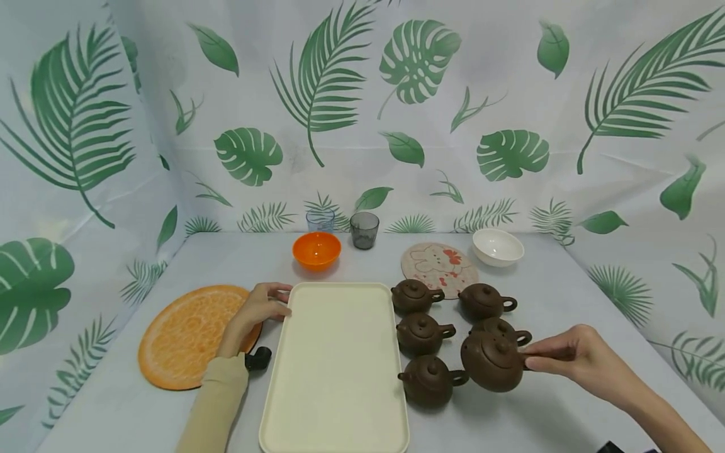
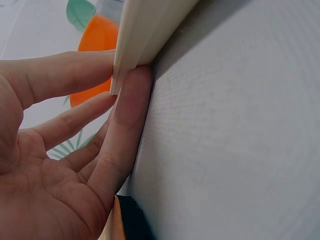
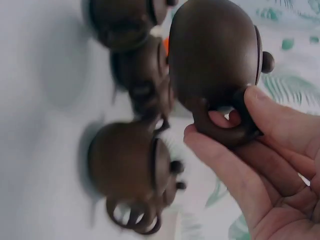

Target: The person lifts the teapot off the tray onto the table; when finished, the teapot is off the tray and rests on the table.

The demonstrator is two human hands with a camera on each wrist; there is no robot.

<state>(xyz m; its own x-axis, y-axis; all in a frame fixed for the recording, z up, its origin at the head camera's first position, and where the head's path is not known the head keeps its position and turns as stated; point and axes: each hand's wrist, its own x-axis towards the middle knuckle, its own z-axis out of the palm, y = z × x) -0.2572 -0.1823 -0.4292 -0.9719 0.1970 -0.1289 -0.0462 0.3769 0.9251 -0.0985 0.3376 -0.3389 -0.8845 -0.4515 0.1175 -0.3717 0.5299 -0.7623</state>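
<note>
A cream rectangular tray (image 1: 340, 365) lies in the middle of the table. My left hand (image 1: 262, 309) is at its upper left edge; the left wrist view shows the thumb (image 2: 65, 75) and a finger beneath pinching the tray rim (image 2: 131, 45). With thumb and fingers my right hand (image 1: 578, 362) grips the handle of a dark brown teapot (image 1: 494, 365), which hangs above the table, slightly tilted. Other brown teapots stand around it: a column of three along the tray's right side, such as the nearest teapot (image 1: 430, 380), and a back teapot (image 1: 484, 302). The held teapot partly hides another teapot (image 1: 498, 326).
An orange round mat (image 1: 175, 340) lies under the left forearm. Behind the tray are an orange bowl (image 1: 317, 253), a blue clear glass (image 1: 320, 220) and a grey glass (image 1: 364, 231). At the back right are a rabbit-print mat (image 1: 433, 264) and a white bowl (image 1: 498, 248).
</note>
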